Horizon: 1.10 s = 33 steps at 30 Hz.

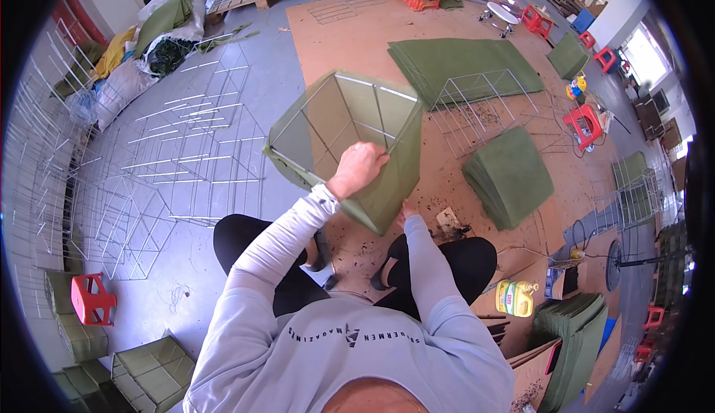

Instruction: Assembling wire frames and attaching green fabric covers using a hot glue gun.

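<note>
In front of me a box-shaped wire frame [372, 107] stands tilted with its open side up, wrapped in green fabric [387, 182]. My left hand [360, 169] is closed on the frame's near rim, its fingers curled over the edge and the fabric. Low on the right side of the box, my right hand [407, 213] pinches the fabric near its lower corner; part of that hand is hidden behind the cloth. To the right lies a thick stack of folded green fabric [509, 178]. A bare wire frame [482, 107] stands beyond it.
Many bare wire frames [197, 152] crowd the left. A red stool [94, 299] and covered boxes [153, 372] stand at lower left. Flat green sheets [465, 67] lie on brown board [328, 37] ahead. A yellow jug [515, 297] and more fabric [570, 338] are at right.
</note>
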Available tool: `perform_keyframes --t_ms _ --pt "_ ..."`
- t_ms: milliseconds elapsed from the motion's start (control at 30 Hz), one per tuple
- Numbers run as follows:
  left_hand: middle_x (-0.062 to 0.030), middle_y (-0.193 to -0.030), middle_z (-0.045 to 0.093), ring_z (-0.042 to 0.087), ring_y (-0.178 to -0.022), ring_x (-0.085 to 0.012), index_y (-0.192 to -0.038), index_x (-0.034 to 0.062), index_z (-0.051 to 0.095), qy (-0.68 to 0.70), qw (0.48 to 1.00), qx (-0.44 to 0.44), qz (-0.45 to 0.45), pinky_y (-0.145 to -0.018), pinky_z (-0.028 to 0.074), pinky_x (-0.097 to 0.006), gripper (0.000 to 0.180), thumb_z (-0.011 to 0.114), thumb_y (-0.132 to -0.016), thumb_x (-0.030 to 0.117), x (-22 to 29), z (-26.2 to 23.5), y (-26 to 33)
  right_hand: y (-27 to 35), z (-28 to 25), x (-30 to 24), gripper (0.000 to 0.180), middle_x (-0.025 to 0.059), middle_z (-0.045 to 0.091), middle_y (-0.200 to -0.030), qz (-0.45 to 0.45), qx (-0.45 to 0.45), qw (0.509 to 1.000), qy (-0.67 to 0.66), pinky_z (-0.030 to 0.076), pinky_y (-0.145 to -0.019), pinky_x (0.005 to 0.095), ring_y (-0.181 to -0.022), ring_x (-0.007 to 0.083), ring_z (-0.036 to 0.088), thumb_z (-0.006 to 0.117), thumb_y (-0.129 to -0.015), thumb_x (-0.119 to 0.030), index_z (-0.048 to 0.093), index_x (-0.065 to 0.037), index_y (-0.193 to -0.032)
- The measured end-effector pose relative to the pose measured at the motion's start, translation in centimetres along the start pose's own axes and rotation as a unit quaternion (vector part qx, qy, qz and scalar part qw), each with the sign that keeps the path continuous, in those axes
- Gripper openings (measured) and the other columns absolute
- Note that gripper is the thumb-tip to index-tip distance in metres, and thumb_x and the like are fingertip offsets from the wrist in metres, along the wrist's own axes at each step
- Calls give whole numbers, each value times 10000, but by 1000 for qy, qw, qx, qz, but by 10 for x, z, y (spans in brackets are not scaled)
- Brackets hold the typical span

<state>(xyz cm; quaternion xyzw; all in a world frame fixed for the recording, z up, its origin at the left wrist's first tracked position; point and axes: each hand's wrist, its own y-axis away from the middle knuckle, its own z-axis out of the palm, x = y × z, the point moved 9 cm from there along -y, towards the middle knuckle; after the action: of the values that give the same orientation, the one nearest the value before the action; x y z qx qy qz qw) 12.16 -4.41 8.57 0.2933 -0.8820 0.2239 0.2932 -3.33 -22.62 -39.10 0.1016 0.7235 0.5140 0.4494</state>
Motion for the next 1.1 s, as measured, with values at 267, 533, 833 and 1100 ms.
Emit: perform_keyframes --t_ms 267,533,833,1100 --pt "-181 -806 671 650 -817 -370 -836 61 680 -40 998 -42 -12 -740 517 -460 227 609 -872 274 10 72 27 164 1 -241 806 152 549 -1338 -350 -44 907 -229 362 -1055 385 -1271 256 471 425 -923 -659 482 19 -1357" --pt "-169 -740 663 664 -784 -348 -816 64 678 -30 996 -77 16 -717 528 -454 246 615 -877 293 37 127 53 256 -12 -339 346 194 701 -931 -530 86 724 433 525 -803 387 -879 329 681 741 -800 -288 706 -19 -1015" --pt "-111 -914 632 637 -815 -304 -984 82 685 -138 946 277 -94 -696 538 -393 244 753 -770 177 -46 -64 91 248 -22 -323 158 226 642 -813 -578 134 687 419 489 -731 418 -805 381 637 698 -820 -174 709 -58 -927" --pt "-205 -779 694 689 -750 -325 -841 -4 717 -17 963 106 -246 -705 530 -409 214 723 -735 182 -170 -62 71 253 -23 -327 175 235 648 -889 -579 158 676 427 491 -772 487 -892 428 617 706 -807 -212 685 -46 -858"
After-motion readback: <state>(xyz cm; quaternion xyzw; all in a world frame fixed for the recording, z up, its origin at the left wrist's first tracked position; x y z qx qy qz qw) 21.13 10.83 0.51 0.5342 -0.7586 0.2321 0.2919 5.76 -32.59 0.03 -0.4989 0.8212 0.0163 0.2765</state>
